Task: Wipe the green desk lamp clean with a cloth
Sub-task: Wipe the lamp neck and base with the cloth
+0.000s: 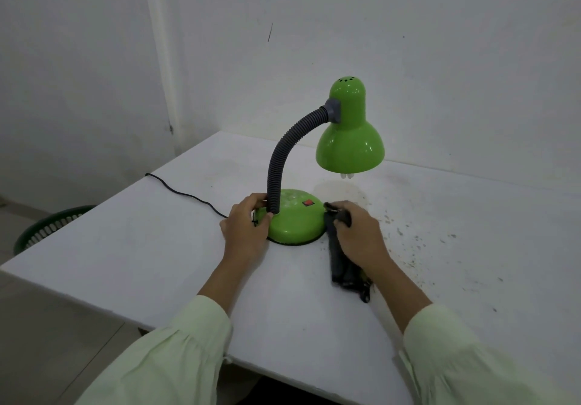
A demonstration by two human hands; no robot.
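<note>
While a green plastic basket (47, 227) sits off beyond the counter's left edge, a black power cord (185, 195) runs from that edge across the white counter (125, 247) to the green desk lamp (314, 165), which stands near the middle, a little toward the far edge. Its round base (295, 222) lies directly ahead of both hands and between them, and its grey gooseneck (283, 165) rises upright from the base's left side, then bends right to carry the shade (349, 140) above the counter. The left hand (248, 225) is curled partly closed around the foot of the gooseneck and the base's left rim, steadying the lamp. The right hand (358, 231) is closed on a dark cloth (342, 256), pressing its bunched end to the base's right rim while the rest trails back toward the near edge. Being the cloth-bearer and touching the base, the right hand seems placed to wipe leftward over the dome. Dark specks (418, 241) dot the counter to the right.
</note>
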